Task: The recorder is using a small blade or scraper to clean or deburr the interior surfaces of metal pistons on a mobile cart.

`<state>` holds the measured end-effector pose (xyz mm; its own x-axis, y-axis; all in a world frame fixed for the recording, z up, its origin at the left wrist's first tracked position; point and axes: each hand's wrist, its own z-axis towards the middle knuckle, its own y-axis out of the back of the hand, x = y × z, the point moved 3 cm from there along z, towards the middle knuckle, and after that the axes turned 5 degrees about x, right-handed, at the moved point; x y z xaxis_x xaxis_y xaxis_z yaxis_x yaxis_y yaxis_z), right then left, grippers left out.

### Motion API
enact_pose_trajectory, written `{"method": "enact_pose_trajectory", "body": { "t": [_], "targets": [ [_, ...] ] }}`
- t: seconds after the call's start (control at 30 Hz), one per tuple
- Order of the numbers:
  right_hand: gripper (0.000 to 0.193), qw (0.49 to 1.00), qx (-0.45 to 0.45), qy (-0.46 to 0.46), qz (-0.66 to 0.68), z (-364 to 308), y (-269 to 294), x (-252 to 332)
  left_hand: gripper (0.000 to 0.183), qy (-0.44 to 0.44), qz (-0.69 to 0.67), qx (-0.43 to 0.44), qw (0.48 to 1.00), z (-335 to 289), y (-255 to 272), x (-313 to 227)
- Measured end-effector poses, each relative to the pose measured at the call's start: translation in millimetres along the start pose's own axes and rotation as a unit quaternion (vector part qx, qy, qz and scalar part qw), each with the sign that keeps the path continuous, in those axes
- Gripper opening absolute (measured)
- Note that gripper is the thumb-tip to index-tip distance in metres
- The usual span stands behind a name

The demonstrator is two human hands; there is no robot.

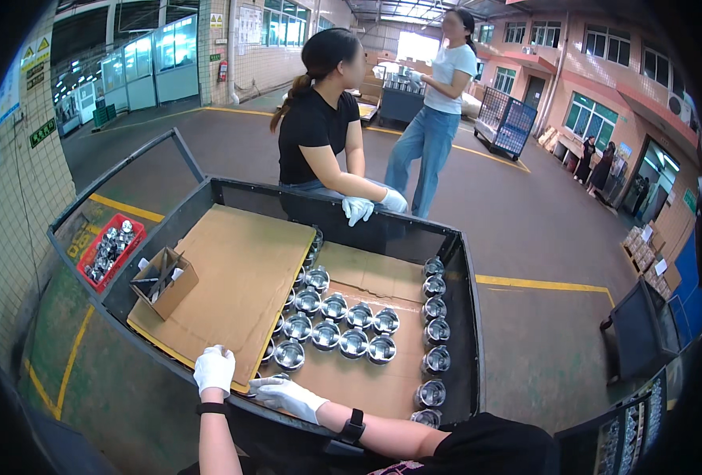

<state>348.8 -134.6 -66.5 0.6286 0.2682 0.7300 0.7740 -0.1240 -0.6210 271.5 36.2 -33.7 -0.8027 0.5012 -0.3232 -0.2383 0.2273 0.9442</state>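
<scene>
My left hand (214, 370), in a white glove, is closed with curled fingers above the near edge of a large brown cardboard sheet (232, 269). What it holds, if anything, is hidden. To its right, my gloved right hand (289, 398) lies with fingers stretched out along the near rim of the dark metal cart (471, 332), close to the sheet's corner. Inside the cart, several silver pistons (354, 343) stand in rows on a lower cardboard layer (367, 388). Another column of pistons (436, 330) lines the right wall. The sheet covers the cart's left part.
A small cardboard box (165, 283) with dark flat pieces rests on the sheet. A red basket (112, 252) of metal parts stands at the left. Across the cart, a co-worker's gloved hands (374, 206) rest at the far rim; another person (438, 103) stands behind.
</scene>
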Motion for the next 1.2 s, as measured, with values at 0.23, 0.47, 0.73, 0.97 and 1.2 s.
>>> {"method": "enact_pose_trajectory", "body": {
  "t": [0.23,0.47,0.73,0.97,1.2],
  "targets": [
    [0.045,1.000,-0.020,-0.011,-0.003,3,2,1,0.027,0.006,-0.008,-0.003,1.000,0,1,-1],
    [0.044,0.999,-0.029,-0.002,-0.018,-1,-2,8,0.028,0.011,-0.015,-0.007,1.000,-2,2,-2],
    [0.046,0.999,-0.017,-0.004,-0.029,-4,-4,11,0.027,-0.001,-0.012,0.000,1.000,-1,1,0],
    [0.047,0.999,-0.024,-0.016,-0.015,-5,-4,8,0.027,-0.008,-0.002,-0.012,1.000,-3,2,-2],
    [0.045,0.999,-0.040,-0.019,0.009,-2,-1,5,0.026,-0.029,-0.001,-0.017,0.999,-1,1,-1]
  ]
}}
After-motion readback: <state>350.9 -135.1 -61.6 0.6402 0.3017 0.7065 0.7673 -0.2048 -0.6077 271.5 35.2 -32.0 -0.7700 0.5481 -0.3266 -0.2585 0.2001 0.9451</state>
